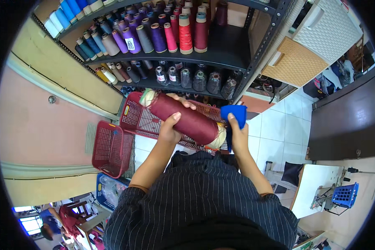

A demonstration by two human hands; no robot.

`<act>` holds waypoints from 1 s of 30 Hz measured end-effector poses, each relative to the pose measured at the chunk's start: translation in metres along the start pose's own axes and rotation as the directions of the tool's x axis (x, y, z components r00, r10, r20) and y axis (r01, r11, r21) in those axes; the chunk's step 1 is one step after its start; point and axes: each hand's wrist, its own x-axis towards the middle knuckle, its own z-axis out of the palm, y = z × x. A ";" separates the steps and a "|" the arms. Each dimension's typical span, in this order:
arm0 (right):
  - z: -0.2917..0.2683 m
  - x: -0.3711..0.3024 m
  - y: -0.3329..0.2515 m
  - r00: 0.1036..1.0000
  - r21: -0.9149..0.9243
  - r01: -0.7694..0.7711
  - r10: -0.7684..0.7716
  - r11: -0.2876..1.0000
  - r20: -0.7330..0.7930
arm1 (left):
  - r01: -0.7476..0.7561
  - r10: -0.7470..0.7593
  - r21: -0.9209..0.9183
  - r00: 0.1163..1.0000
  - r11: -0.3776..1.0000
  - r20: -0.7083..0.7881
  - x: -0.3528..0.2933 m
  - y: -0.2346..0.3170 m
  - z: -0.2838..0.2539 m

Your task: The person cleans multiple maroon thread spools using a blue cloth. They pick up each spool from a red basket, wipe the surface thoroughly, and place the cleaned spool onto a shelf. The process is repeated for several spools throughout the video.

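Observation:
A large cone of maroon thread point(191, 121) lies slantwise across my front, its pale core showing at both ends. My left hand point(170, 128) grips it round the middle, thumb on top and fingers over the far side. In my right hand point(239, 137) is a folded blue cloth point(234, 111), pinched under the thumb beside the cone's lower right end. Some loose thread is wound about that end. Below the cone stands a red plastic basket point(131, 109), partly hidden by my hands.
A black metal shelf point(229, 49) holds many thread cones, with purple, red and maroon ones point(201, 33) on its middle level and plastic-wrapped black cones point(200, 81) lower down. Another red basket point(112, 150) stands at left, a blue basket point(108, 191) nearer. A sewing table point(312, 187) is at right.

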 end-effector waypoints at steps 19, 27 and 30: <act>0.045 -0.015 -0.045 0.822 -0.389 0.530 -0.345 0.754 0.452 | -0.456 0.528 0.317 0.827 0.831 -0.194 0.000 0.107 0.006; 0.105 -0.040 -0.041 0.513 -0.423 0.836 -0.773 0.350 0.374 | -0.503 0.538 0.352 0.843 0.789 -0.003 -0.001 0.103 -0.009; 0.119 -0.044 -0.036 0.556 -0.438 0.807 -0.761 0.396 0.334 | -0.534 0.546 0.389 0.833 0.751 0.088 -0.002 0.106 -0.016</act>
